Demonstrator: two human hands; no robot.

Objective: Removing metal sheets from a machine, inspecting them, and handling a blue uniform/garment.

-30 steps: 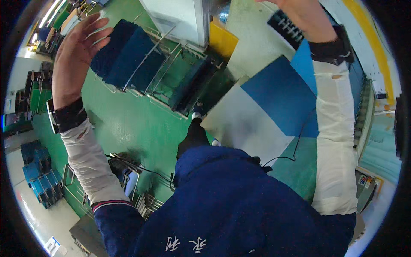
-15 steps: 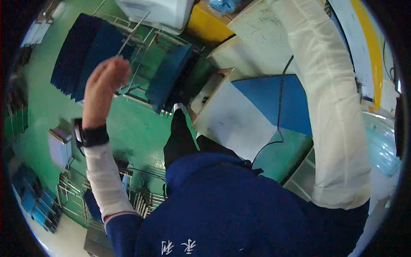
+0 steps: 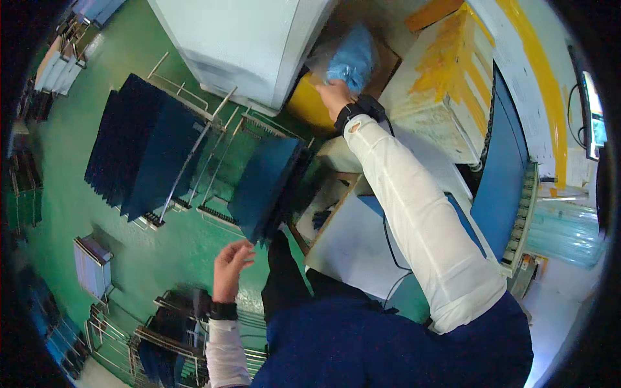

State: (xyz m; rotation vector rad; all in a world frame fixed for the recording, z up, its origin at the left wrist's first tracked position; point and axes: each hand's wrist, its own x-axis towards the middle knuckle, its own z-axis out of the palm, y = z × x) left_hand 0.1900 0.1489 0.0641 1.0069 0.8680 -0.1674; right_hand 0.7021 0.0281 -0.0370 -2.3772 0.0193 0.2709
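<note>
Near the top middle, my right hand (image 3: 334,98) is closed on the near edge of a clear plastic bag (image 3: 352,61) with crumpled light-blue contents. The fingertips are partly hidden by the bag, and what is inside is not clear. A yellow bin (image 3: 309,103) is just below and left of that hand. My left hand (image 3: 231,268) hangs low with its fingers loosely bent and apart, and nothing shows in it. Just above it stands a rack of dark blue panels (image 3: 265,184).
A second stack of dark blue panels (image 3: 145,149) stands on the green floor at left. A tall white cabinet (image 3: 239,45) rises behind. At right are a taped, worn white box (image 3: 440,90) and a blue board (image 3: 501,168). A black cable (image 3: 388,249) hangs beside my right arm.
My right hand, out of sight before, has come into view at the blue-filled bag. My left hand has dropped from beside the racks toward my body. The view has shifted, showing more of the far side.
</note>
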